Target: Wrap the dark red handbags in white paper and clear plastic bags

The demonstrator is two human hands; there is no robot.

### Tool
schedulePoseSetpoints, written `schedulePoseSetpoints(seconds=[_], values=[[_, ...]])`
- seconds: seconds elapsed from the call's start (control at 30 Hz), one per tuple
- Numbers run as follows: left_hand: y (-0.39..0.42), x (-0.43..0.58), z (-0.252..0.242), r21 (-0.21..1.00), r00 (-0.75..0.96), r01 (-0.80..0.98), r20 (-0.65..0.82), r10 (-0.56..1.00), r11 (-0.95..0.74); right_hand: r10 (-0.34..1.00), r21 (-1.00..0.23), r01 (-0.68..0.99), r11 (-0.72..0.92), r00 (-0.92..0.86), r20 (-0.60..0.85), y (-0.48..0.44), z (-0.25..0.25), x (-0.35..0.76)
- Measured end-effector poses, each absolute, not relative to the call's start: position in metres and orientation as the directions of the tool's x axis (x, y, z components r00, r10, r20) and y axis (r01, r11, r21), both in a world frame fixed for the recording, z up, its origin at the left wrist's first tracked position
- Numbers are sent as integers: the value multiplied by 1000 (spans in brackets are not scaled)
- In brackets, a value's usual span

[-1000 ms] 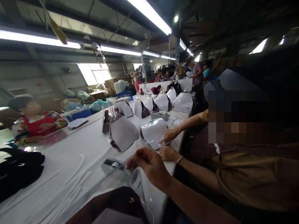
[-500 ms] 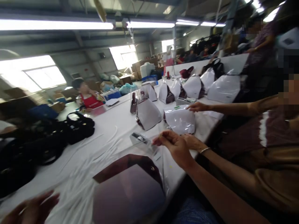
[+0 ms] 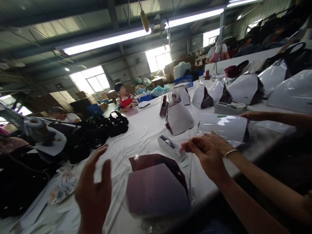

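Observation:
A dark red handbag (image 3: 156,185) with a sheet over its front lies in clear plastic on the white table before me. My left hand (image 3: 94,188) is raised left of it, thumb and fingers apart, holding nothing. Beyond the bag's upper right corner, my right hand (image 3: 204,154) pinches something too small to make out, perhaps the edge of the clear plastic. Its fingertips are beside a grey tape dispenser (image 3: 172,148).
A co-worker's hands hold a wrapped bag (image 3: 223,126) at the right. Wrapped bags (image 3: 179,117) stand farther back. Black handbags (image 3: 118,123) are piled at the left. White strips (image 3: 122,175) lie on the table (image 3: 143,118).
My left hand has risen and come nearer the bag. The view has swung left, showing more black bags and another person there. My right hand remains pinched near the dispenser.

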State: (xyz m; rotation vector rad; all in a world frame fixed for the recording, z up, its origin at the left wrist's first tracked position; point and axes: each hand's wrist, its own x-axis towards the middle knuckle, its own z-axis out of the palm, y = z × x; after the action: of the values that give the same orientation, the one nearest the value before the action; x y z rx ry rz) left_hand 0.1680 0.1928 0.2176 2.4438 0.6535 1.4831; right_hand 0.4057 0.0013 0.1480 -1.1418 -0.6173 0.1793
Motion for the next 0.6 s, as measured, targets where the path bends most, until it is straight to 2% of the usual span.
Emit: schedulePoseSetpoints(seconds=[0.03, 0.1, 0.17, 0.23, 0.4, 0.6], values=[[182, 180, 224, 269, 514, 232, 782, 353, -935, 441, -891, 168, 422, 820, 364, 1, 148, 406], [168, 207, 234, 68, 726, 116, 675, 131, -991, 451, -895, 162, 415, 818, 358, 0, 148, 406], [163, 234, 240, 5, 849, 55, 526, 50, -998, 464, -899, 157, 409, 812, 354, -2, 148, 406], [166, 255, 246, 38, 908, 72, 410, 81, -997, 477, -900, 153, 408, 805, 353, -4, 148, 406], [179, 273, 259, 274, 972, 123, 160, 171, -954, 483, -892, 157, 424, 794, 369, -4, 147, 407], [181, 277, 266, 238, 973, 149, 138, 185, -960, 475, -876, 178, 449, 782, 403, -4, 142, 412]])
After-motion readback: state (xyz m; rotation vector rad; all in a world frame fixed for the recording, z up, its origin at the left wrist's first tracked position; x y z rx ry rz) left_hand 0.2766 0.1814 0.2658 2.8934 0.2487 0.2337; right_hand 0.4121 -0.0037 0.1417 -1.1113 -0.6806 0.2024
